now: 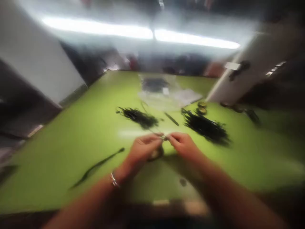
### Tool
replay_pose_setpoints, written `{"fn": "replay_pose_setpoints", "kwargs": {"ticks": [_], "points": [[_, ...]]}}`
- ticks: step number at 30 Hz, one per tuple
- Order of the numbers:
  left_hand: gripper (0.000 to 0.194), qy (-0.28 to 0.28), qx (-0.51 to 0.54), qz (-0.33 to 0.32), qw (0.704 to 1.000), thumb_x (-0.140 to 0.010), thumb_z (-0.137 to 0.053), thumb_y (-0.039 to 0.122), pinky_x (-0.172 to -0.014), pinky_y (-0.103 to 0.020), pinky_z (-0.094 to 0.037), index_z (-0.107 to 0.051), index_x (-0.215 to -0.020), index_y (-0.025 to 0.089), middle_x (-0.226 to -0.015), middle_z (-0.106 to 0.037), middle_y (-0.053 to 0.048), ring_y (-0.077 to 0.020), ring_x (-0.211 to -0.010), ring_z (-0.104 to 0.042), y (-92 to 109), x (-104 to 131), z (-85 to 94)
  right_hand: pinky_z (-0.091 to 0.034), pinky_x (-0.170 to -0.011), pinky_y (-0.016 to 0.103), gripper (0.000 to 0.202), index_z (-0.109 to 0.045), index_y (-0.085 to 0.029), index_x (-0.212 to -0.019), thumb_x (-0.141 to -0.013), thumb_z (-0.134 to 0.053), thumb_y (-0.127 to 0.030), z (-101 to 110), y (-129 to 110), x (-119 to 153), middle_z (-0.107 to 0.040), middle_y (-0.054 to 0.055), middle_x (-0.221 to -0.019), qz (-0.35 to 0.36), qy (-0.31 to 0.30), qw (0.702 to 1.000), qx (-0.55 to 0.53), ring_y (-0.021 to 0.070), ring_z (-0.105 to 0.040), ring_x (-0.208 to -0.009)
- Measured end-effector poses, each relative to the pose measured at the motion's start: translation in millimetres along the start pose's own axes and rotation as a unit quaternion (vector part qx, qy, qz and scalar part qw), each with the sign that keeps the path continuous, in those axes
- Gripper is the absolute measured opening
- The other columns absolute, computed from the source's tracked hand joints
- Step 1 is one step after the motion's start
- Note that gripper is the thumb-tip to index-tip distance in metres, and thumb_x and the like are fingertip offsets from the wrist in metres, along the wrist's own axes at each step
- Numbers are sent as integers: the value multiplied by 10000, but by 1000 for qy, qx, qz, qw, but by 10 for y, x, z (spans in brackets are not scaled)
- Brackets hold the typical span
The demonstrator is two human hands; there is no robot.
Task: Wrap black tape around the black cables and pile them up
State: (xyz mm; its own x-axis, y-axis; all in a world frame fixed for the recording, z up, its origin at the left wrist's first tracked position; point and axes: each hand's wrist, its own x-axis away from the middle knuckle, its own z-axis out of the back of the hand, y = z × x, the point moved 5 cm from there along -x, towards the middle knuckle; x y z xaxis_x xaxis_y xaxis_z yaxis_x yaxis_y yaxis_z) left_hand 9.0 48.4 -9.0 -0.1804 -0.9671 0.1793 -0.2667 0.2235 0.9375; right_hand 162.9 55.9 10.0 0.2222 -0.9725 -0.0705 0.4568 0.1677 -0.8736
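My left hand point(145, 145) and my right hand point(182, 143) meet fingertip to fingertip above the green table. Both are closed in a pinch around a small thing point(164, 137), pale or shiny in part, too small and blurred to name. A thin dark strand seems to run from the left fingertips towards a bundle of black cords point(138, 117) just beyond. Partly hidden under my left hand lies a round dark-rimmed object point(156, 154), perhaps a tape roll. Past my right hand is a larger bundle of black cords point(206, 128).
A single black cord point(97, 167) lies left on the green table point(78, 133). A slim dark tool point(171, 119) rests between the bundles. Yellow-and-black rolls point(202, 108) sit near the white post point(228, 76). Clear plastic bags point(183, 97) lie at the back.
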Motion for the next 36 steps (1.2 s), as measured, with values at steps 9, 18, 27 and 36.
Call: {"fn": "replay_pose_setpoints", "kwargs": {"ticks": [9, 18, 27, 36], "points": [[155, -37, 50, 24, 998, -678, -802, 268, -569, -179, -461, -760, -760, 143, -894, -711, -52, -75, -618, -583, -30, -13, 72, -374, -607, 227, 289, -493, -189, -638, -879, -447, -341, -173, -63, 40, -508, -28, -626, 23, -54, 998, -20, 108, -454, -621], [209, 44, 5, -2, 999, -628, -826, 297, -452, -187, -410, -746, -698, 118, -608, -677, -30, -63, -453, -503, -1, 21, 100, -317, -546, 226, 325, -439, -191, -577, -870, -488, -323, -199, -59, 107, -416, -48, -559, 37, 17, 999, 6, 93, -375, -554], [259, 70, -73, -32, 994, -621, -812, 351, -451, -204, -406, -737, -687, 112, -573, -661, -29, -95, -474, -532, -9, 39, 51, -424, -544, 238, 266, -609, -181, -794, -871, -507, -414, 19, -39, 52, -570, -12, -680, -5, 73, 996, -49, 113, -515, -571], [122, 44, -234, -179, 955, -733, -719, 240, -585, -247, -485, -756, -780, 134, -732, -727, -68, -150, -645, -625, 8, 20, 38, -385, -471, 223, 178, -601, -174, -762, -799, -576, -347, -92, -96, 107, -484, -47, -568, -35, 37, 998, -43, 93, -458, -499]]}}
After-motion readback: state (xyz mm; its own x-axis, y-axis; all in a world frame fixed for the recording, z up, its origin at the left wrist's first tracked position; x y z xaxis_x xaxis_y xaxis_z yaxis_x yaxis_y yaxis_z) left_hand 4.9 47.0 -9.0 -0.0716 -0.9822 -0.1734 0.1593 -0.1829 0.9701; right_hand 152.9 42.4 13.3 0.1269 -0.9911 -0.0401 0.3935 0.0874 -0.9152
